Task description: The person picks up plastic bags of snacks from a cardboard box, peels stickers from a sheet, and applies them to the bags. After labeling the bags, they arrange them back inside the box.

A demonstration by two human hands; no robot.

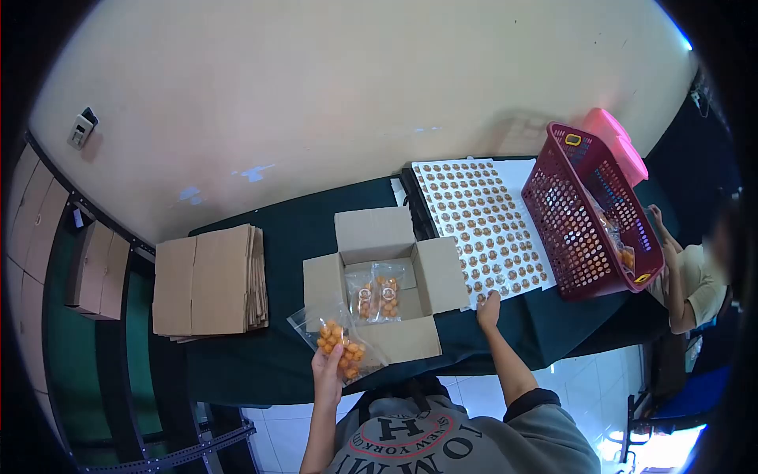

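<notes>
My left hand [327, 374] grips a clear plastic bag of orange, ball-shaped snacks [341, 347], held over the near left corner of an open cardboard box [444, 276]. Inside the box lie two similar snack bags [374, 299], each with a round label on its front. At the near edge of a white sheet of round stickers [482, 229], my right hand [489, 310] has its fingers pressed together, touching the lower stickers. Whether a sticker is between those fingertips is too small to make out.
A stack of flattened cardboard boxes [209, 280] lies on the dark green tablecloth [296, 229] at left. At right stands a maroon plastic basket [580, 229] with bags inside, a pink container [620, 150] behind it. Another person [695, 280] is beyond the basket.
</notes>
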